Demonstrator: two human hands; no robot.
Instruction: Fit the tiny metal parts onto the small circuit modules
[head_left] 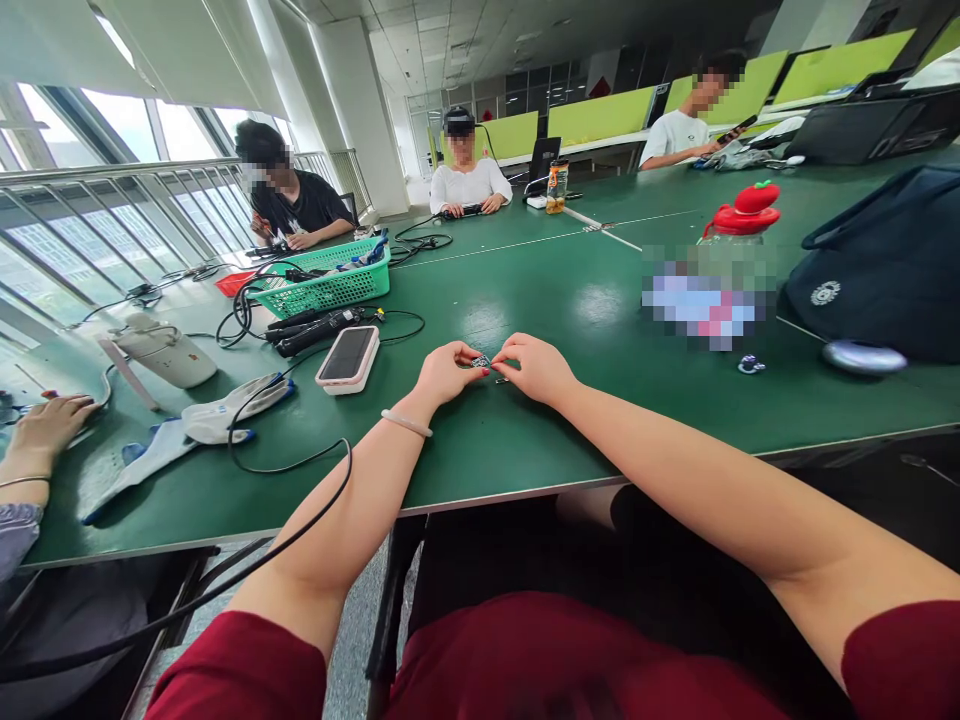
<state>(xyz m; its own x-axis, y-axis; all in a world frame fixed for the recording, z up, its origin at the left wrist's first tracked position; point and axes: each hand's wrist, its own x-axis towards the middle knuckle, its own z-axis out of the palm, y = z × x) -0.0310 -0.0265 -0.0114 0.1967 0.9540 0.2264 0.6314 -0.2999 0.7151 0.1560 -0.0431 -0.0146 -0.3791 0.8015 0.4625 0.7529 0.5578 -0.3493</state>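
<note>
Between thumb and fingers, my left hand (448, 372) pinches a small black-and-silver part (481, 361), too small for me to tell its kind. My right hand (537, 368) is closed in a pinch just to the right of that part. Whether its fingertips hold something tiny or only touch the part is hidden. A tiny metallic piece (502, 380) lies on the green table (480, 460) below the right fingertips. To the left of my left hand lies a phone (349, 358) in a pale pink case.
White-and-blue gloves (217, 420), a cable, a beige container (166, 352) and a green basket (326, 290) are on the left. A red-lidded jar (742, 220), a dark bag (885, 270), a small dark-and-white object (750, 365) and a shiny oval case (865, 357) are right. A co-worker's hand (52, 430) rests far left; several people sit around.
</note>
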